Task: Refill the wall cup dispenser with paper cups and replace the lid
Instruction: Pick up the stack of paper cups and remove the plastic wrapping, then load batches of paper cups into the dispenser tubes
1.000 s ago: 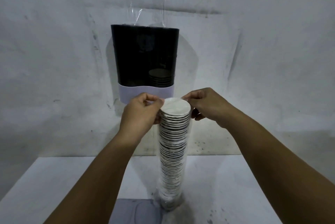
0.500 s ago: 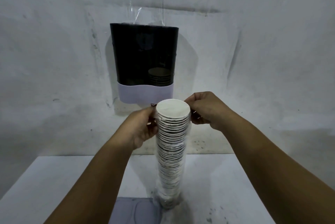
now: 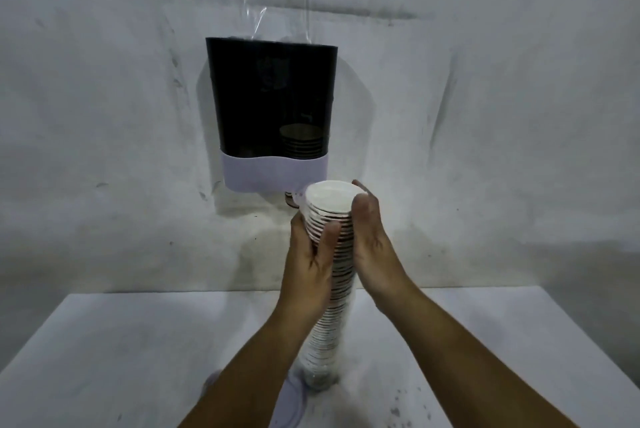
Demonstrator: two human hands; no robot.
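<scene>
Holding cup stack; dispenser few cups inside

White cups with dark rim stripes; black dispenser with lavender base; white table.
</scene>
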